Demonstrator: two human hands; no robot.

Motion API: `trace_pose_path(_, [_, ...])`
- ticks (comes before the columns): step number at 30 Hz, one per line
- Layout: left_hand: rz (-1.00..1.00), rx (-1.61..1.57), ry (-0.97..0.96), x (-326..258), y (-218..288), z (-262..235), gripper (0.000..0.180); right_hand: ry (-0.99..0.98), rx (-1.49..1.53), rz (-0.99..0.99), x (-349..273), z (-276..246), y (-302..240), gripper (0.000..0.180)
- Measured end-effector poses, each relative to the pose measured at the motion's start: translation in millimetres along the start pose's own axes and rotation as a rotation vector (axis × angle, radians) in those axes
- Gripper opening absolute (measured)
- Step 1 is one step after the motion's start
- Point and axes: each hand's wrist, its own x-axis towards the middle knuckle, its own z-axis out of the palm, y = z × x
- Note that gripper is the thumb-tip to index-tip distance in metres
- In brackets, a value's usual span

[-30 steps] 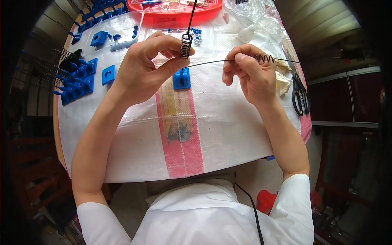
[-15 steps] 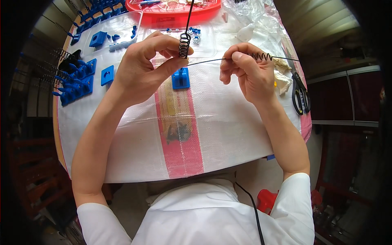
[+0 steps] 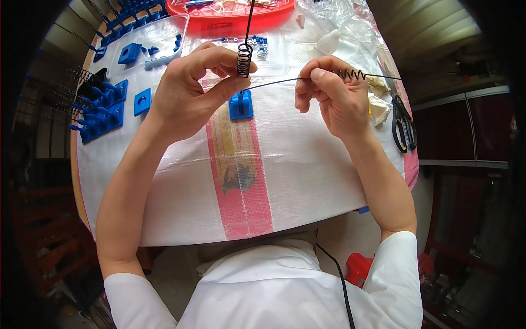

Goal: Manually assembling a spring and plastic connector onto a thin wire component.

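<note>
Shifted slightly leftward in view, both hands (image 3: 183,98) (image 3: 342,98) pinch black coiled wire (image 3: 244,59), forearms (image 3: 131,192) reaching forward.

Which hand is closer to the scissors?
The right hand. It is a little to the left of the scissors, while the left hand is much farther to their left, over by the blue stand.

The coil (image 3: 244,59) in the left fingers (image 3: 219,56) looks like smooth dark metal, faintly shiny; so does the spring (image 3: 352,74) in the right fingers (image 3: 323,79). Below the left fingers, the base (image 3: 241,109) is smooth plastic; the sheet (image 3: 307,164) under it, woven plastic, slightly rough. Beyond them, the tub (image 3: 233,23) is glossy plastic; beyond the right fingers, the bag (image 3: 350,22) is shiny, crinkled film.
</note>
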Motion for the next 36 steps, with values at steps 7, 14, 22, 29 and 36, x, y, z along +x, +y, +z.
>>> trace_pose_path(7, [0.036, 0.016, 0.035, 1.0, -2.6, 0.6, 0.020, 0.001, -0.015, -0.017, 0.4, 2.1, 0.3, 0.015])
trace_pose_path(14, [0.024, 0.012, -0.002, 0.2, -0.5, -0.7, 0.019, -0.008, -0.025, -0.025, 1.6, 3.5, 1.4, 0.015])
trace_pose_path(22, [0.025, 0.000, -0.006, 0.3, -0.8, -1.1, 0.020, -0.005, -0.019, -0.022, 1.6, 2.7, 1.4, 0.015])
trace_pose_path(29, [0.020, -0.006, 0.002, 0.4, -1.2, -0.1, 0.021, 0.004, -0.006, -0.012, 1.0, 2.3, 0.3, 0.014])
trace_pose_path(36, [0.022, 0.011, -0.001, 0.3, -0.5, -0.5, 0.020, 0.009, -0.021, -0.020, 0.1, 1.4, -0.8, 0.015])
